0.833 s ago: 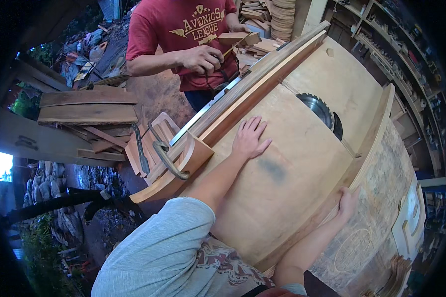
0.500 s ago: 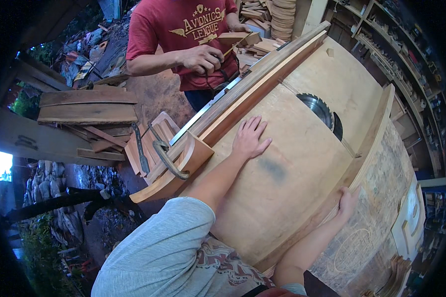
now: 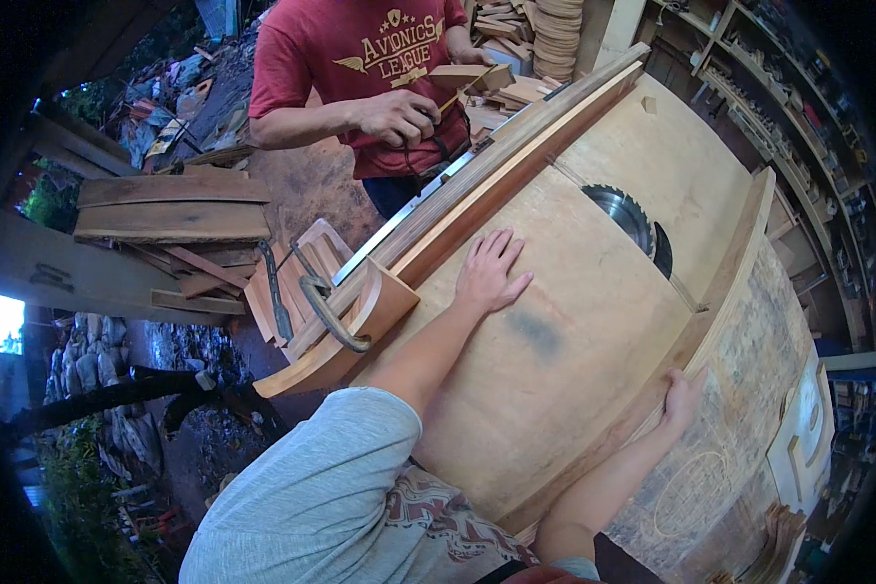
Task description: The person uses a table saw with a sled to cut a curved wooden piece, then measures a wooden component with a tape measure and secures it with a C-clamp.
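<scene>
A large plywood panel [image 3: 574, 389] with raised wooden rails along two sides lies in front of me. My left hand [image 3: 492, 273] is open and rests flat on the panel, near the long rail [image 3: 516, 209] on the left. At the right, my right hand [image 3: 684, 397] is curled over the other rail [image 3: 642, 399]; its fingertips are partly hidden. A toothed circular saw blade [image 3: 621, 216] stands up through a slot in the panel, beyond both hands and apart from them. Behind it is a dark curved plate [image 3: 663, 250].
Across the panel, a person in a red shirt [image 3: 360, 58] holds a wood block [image 3: 472, 77] and a yellow measuring strip. A metal C-clamp [image 3: 333, 316] grips the left rail's near end. Boards [image 3: 170, 219] are stacked at left; shelves [image 3: 788, 107] line the right.
</scene>
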Motion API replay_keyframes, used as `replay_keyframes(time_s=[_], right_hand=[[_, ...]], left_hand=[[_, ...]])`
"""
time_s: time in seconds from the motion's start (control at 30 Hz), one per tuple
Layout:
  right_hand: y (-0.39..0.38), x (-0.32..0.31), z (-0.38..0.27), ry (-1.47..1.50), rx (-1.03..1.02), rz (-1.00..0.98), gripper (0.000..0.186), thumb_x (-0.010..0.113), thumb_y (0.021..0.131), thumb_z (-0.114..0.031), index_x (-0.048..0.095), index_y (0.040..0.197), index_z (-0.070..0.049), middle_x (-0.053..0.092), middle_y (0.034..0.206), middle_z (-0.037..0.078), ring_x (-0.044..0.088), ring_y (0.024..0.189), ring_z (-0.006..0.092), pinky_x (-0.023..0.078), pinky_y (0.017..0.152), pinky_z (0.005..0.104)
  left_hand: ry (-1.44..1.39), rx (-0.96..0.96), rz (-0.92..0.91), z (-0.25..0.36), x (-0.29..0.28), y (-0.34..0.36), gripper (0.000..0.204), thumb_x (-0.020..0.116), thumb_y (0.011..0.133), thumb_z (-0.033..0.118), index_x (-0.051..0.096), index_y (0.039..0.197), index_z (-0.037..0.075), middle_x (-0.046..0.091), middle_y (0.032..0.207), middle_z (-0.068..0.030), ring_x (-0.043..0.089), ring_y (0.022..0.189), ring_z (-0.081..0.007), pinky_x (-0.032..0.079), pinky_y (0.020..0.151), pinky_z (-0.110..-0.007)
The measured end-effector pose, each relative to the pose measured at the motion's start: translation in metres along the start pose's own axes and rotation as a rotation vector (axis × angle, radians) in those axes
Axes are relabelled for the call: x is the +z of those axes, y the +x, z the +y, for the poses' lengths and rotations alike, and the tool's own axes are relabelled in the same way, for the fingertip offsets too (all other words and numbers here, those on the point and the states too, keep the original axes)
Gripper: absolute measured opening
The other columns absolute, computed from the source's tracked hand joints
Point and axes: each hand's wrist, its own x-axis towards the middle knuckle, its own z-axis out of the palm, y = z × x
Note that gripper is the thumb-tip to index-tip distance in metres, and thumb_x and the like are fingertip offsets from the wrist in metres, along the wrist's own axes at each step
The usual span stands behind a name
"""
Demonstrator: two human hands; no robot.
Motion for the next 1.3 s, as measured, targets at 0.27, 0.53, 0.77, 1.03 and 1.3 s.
replay_keyframes(time_s=[0.27,0.53,0.77,1.03,1.3], right_hand=[[-0.006,0.0,-0.016,-0.039,0.079,-0.007,0.093,0.067,0.075,-0.009,0.03,0.159,0.002,0.042,0.158,0.024,0.043,0.143,0.0346,0.033,0.118,0.0375],[-0.006,0.0,-0.019,-0.062,0.084,-0.02,0.093,0.068,0.075,-0.01,0.03,0.159,0.003,0.042,0.157,0.024,0.043,0.143,0.0346,0.033,0.118,0.0375],[-0.008,0.001,-0.021,-0.018,0.096,-0.014,0.091,0.064,0.076,-0.005,0.03,0.16,-0.003,0.046,0.154,0.022,0.047,0.138,0.0337,0.036,0.115,0.0379],[-0.002,-0.001,-0.007,-0.057,0.107,-0.005,0.091,0.065,0.076,-0.007,0.03,0.16,-0.001,0.044,0.156,0.023,0.046,0.141,0.0345,0.033,0.118,0.0385],[-0.003,-0.003,-0.007,-0.054,0.102,-0.014,0.09,0.066,0.076,-0.008,0.031,0.159,0.0,0.043,0.157,0.024,0.045,0.141,0.0339,0.033,0.117,0.0378]], left_hand=[[-0.003,-0.003,0.004,0.002,-0.002,0.0,0.063,0.068,0.088,0.047,0.059,0.137,0.01,0.049,0.15,-0.0178,0.042,0.142,-0.0335,0.031,0.119,-0.051],[0.001,0.001,0.0,0.001,-0.002,0.0,0.063,0.068,0.088,0.047,0.058,0.137,0.009,0.049,0.15,-0.0178,0.042,0.142,-0.0334,0.031,0.119,-0.051],[0.003,-0.01,-0.01,0.001,-0.002,-0.001,0.064,0.068,0.088,0.048,0.058,0.138,0.01,0.048,0.151,-0.017,0.041,0.144,-0.0329,0.03,0.12,-0.051],[-0.006,-0.012,-0.014,0.002,-0.003,-0.001,0.064,0.067,0.088,0.048,0.058,0.139,0.01,0.048,0.152,-0.0168,0.04,0.144,-0.0326,0.029,0.121,-0.051],[-0.009,-0.019,-0.026,0.002,-0.004,0.0,0.064,0.068,0.088,0.048,0.058,0.139,0.011,0.049,0.151,-0.0168,0.041,0.144,-0.0324,0.029,0.121,-0.05]])
